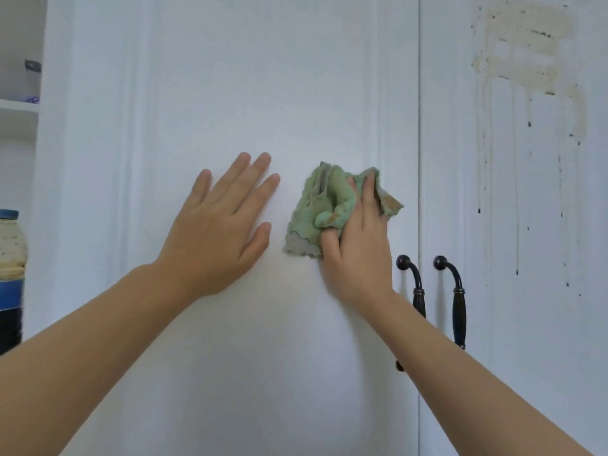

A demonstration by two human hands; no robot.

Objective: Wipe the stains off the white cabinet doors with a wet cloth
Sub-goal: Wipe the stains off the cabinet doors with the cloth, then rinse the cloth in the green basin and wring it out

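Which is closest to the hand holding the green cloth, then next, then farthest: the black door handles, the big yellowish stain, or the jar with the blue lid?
From the right hand, in the head view:
1. Black door handles, just right of the wrist, one on each door.
2. Yellowish stain, high on the right-hand door, with drips below it.
3. Jar with the blue lid, at the far left edge, beyond the left hand.

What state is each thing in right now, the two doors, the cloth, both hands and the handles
left door: shut, no stains showing
right door: shut, streaked
stain: yellowish smear with dark drips running down, unwiped
green cloth: bunched, brown marks on it, pressed to the left door
left hand: flat on the left door, fingers spread
right hand: grips the cloth against the door
two dark handles: untouched
jar: capped, partly out of frame
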